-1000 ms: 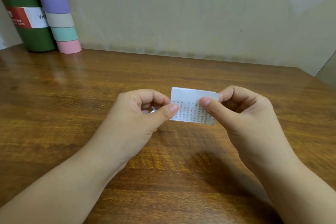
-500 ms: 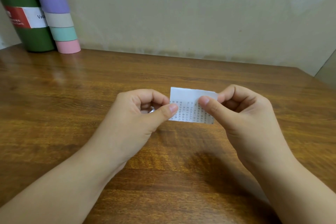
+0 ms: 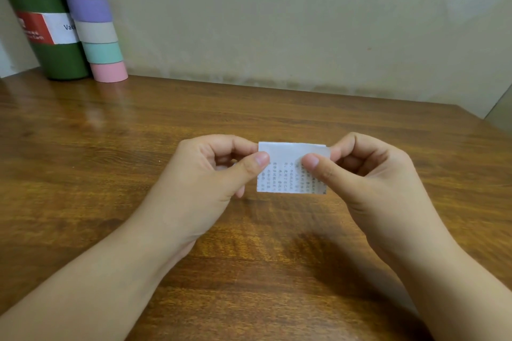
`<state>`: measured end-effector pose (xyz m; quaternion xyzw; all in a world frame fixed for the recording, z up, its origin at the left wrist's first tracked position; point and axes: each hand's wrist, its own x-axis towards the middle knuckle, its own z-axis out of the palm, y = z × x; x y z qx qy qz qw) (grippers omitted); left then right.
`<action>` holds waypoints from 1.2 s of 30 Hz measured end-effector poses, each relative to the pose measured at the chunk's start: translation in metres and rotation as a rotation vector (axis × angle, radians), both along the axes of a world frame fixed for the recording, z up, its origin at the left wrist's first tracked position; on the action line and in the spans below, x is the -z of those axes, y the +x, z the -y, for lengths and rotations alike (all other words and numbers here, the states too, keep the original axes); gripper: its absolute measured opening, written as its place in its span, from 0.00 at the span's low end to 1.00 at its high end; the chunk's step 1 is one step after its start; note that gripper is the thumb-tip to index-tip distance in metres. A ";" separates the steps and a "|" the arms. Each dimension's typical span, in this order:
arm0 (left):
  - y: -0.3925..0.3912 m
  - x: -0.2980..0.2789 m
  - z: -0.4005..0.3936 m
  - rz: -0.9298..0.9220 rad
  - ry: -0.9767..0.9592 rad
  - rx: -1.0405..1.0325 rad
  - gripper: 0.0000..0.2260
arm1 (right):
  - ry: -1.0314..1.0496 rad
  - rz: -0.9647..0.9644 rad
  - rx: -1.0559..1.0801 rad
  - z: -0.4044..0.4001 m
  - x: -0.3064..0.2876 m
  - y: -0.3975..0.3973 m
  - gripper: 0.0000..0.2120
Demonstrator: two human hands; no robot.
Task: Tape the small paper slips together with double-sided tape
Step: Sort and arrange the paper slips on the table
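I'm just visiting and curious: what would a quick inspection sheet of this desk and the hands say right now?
Surface: brown wooden table, glossy, with reflections at the far left.
Job's things: one small paper slip with printed rows of characters, held above the table; whether tape is on it cannot be told.
Clutter: a green bottle with a red and white label, and a pastel striped tube beside it, at the far left corner.
Grips: left hand pinches the slip's left edge; right hand pinches its right side, thumb on the print.
Cables: nothing seen.
Surroundings: plain beige wall behind the table.
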<state>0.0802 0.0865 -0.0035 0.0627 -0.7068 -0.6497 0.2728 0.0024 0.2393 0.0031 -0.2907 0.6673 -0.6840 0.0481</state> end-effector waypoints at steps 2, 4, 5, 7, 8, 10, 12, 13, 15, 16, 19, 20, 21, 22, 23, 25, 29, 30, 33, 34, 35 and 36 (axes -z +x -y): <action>0.000 0.000 0.000 -0.003 -0.001 -0.005 0.04 | 0.001 -0.003 0.011 0.001 0.000 0.000 0.12; -0.001 0.000 -0.001 -0.005 -0.003 -0.010 0.03 | 0.006 -0.011 0.026 0.001 0.001 0.001 0.13; -0.001 0.001 -0.001 -0.009 -0.005 -0.014 0.03 | 0.005 -0.013 0.032 0.002 0.001 0.001 0.13; -0.001 0.001 -0.001 -0.015 -0.004 -0.021 0.04 | 0.002 -0.012 0.041 0.002 0.001 0.002 0.12; -0.002 0.001 0.000 -0.016 -0.005 -0.025 0.04 | 0.003 -0.011 0.044 0.002 0.000 0.002 0.12; -0.002 0.002 0.000 -0.015 -0.011 -0.031 0.05 | 0.007 -0.012 0.047 0.002 0.000 0.002 0.12; -0.002 0.001 0.000 -0.016 -0.015 -0.034 0.05 | 0.007 -0.011 0.048 0.002 0.001 0.003 0.12; -0.001 0.001 0.000 -0.017 -0.018 -0.035 0.05 | 0.005 -0.010 0.049 0.002 0.001 0.003 0.12; -0.001 0.001 -0.001 -0.016 -0.028 -0.035 0.05 | 0.004 -0.010 0.053 0.002 0.002 0.002 0.13; 0.000 0.001 -0.001 -0.015 -0.034 -0.033 0.05 | 0.005 -0.011 0.055 0.002 0.002 0.002 0.13; 0.000 0.001 -0.002 -0.014 -0.042 -0.026 0.05 | 0.004 -0.013 0.055 0.002 0.002 0.002 0.13; 0.000 0.001 -0.001 -0.014 -0.042 -0.028 0.05 | -0.003 -0.009 0.053 0.002 0.002 0.002 0.12; -0.001 0.001 -0.001 -0.015 -0.042 -0.031 0.05 | -0.013 -0.002 0.051 0.002 0.001 0.002 0.11; -0.001 0.001 0.000 -0.018 -0.040 -0.033 0.06 | -0.022 0.005 0.049 0.001 0.000 0.002 0.10; -0.001 0.001 0.000 -0.021 -0.036 -0.034 0.07 | -0.028 0.009 0.047 0.001 0.000 0.001 0.09; -0.001 0.002 0.001 -0.022 -0.016 -0.034 0.08 | -0.037 0.017 0.040 0.000 0.000 0.000 0.09; 0.000 0.002 0.002 -0.009 0.017 -0.013 0.06 | -0.068 0.059 0.012 0.001 0.000 -0.001 0.08; 0.000 0.002 0.002 -0.005 0.017 -0.009 0.06 | -0.069 0.060 0.012 0.001 0.000 -0.001 0.08; -0.001 0.002 0.002 -0.002 0.015 -0.002 0.06 | -0.079 0.052 0.027 0.001 0.001 -0.001 0.11; -0.001 0.002 0.002 -0.004 0.017 -0.001 0.06 | -0.082 0.047 0.033 0.001 0.001 -0.001 0.11; -0.001 0.002 0.002 -0.007 0.018 -0.001 0.06 | -0.083 0.042 0.041 0.001 0.001 -0.001 0.12; -0.001 0.002 0.002 -0.009 0.020 -0.002 0.06 | -0.081 0.036 0.048 0.001 0.000 -0.001 0.12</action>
